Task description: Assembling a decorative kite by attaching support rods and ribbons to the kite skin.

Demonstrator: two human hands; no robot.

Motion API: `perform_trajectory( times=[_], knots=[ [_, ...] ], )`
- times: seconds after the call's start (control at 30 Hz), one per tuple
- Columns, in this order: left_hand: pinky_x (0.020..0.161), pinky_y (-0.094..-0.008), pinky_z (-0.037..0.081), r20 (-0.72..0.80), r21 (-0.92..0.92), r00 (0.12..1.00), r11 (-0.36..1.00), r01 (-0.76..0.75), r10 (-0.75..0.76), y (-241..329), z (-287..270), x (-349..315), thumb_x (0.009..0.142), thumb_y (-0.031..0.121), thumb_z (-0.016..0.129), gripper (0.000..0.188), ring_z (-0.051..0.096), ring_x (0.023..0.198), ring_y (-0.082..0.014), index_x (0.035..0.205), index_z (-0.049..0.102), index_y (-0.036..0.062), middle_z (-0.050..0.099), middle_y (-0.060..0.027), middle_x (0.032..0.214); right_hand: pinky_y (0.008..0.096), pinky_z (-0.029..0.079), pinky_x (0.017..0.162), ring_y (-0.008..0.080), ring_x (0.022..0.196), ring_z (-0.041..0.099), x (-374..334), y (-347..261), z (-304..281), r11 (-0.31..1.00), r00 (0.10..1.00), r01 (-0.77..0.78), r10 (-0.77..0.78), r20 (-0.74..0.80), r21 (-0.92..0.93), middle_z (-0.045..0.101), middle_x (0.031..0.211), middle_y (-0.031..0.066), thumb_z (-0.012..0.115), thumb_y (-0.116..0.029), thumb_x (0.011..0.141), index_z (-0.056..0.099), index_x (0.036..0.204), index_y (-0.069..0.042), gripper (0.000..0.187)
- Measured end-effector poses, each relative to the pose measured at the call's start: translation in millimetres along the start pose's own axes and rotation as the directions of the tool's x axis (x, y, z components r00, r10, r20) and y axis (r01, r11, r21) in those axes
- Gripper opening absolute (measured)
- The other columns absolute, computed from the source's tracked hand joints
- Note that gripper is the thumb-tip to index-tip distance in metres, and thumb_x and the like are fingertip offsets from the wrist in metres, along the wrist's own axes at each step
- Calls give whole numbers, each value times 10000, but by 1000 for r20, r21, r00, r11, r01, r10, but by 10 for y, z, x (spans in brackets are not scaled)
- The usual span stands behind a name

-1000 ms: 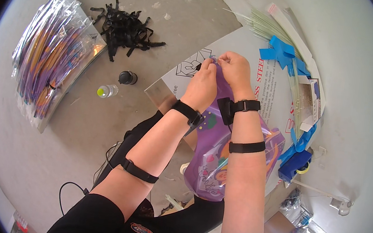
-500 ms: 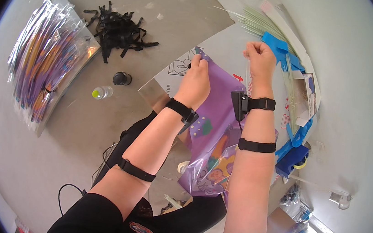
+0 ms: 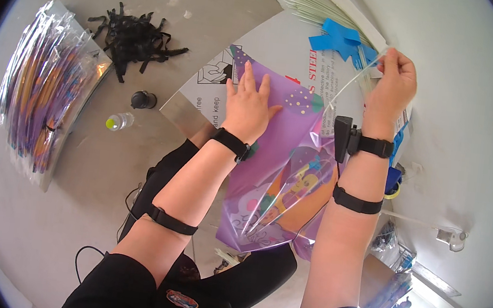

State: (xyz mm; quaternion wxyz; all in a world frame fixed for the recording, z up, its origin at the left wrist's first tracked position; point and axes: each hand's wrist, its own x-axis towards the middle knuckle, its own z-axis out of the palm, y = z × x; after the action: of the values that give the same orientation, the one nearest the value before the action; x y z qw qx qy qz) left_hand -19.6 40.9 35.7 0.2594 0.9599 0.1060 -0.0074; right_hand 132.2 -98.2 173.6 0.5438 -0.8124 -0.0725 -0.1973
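A glossy purple plastic sheet (image 3: 262,147) with cartoon print, dotted corners and green patches spreads over the board and hangs down toward my lap. My left hand (image 3: 247,107) rests on its upper left part, fingers spread and open. My right hand (image 3: 393,79) is raised to the right, its fingers pinched on one end of a thin whitish strip (image 3: 355,79). That strip slants down to the sheet's upper right corner; whether it is a rod or a film strip I cannot tell. Clear film gleams over the sheet's lower part.
Under the sheet lies a white printed board (image 3: 207,67). Thin pale sticks (image 3: 321,9) and blue ribbon (image 3: 344,41) lie at the far right. On the floor to the left are black straps (image 3: 135,38), a black-capped object (image 3: 143,100), a clear bottle (image 3: 120,121) and stacked film-wrapped sheets (image 3: 52,95).
My right hand has moved right, drawing the whitish strip out slantwise. My left hand has opened from a closed grip and lies spread on the sheet. The view has shifted slightly.
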Motion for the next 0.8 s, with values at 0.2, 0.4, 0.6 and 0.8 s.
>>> perform_trajectory(
  times=[0.2,0.4,0.6,0.8],
  knots=[
    [1119,-543,213,17,51,1000,999,-3,2,14,80,-5,887,536,555,775,295,1395,-383,1474,312,92,233,-322,1494,230,447,625,96,659,527,142,-114,-489,990,982,30,-4,-191,138,604,738,34,619,-142,920,612,888,9,155],
    [1124,-537,201,-16,0,1000,1000,14,-14,-30,143,14,878,536,564,784,304,1392,-377,1479,309,102,245,-318,1492,231,444,638,108,684,530,101,-132,-873,979,936,40,33,-350,200,594,769,50,606,-143,934,586,915,16,161],
    [1119,-555,199,57,-78,997,996,53,-49,-21,-103,68,888,532,550,792,328,1372,-405,1489,276,94,260,-358,1463,247,447,681,119,727,535,-63,-332,-1112,951,904,62,75,-421,302,588,795,52,590,-133,945,565,961,9,144],
    [1113,-603,169,-260,-189,919,918,-348,295,305,-562,-35,901,472,581,721,272,1407,-363,1452,335,78,350,-222,1469,259,436,727,127,756,527,-502,-981,-1188,934,907,213,-79,-414,287,590,799,55,563,-106,960,535,931,-15,100]
  ],
)
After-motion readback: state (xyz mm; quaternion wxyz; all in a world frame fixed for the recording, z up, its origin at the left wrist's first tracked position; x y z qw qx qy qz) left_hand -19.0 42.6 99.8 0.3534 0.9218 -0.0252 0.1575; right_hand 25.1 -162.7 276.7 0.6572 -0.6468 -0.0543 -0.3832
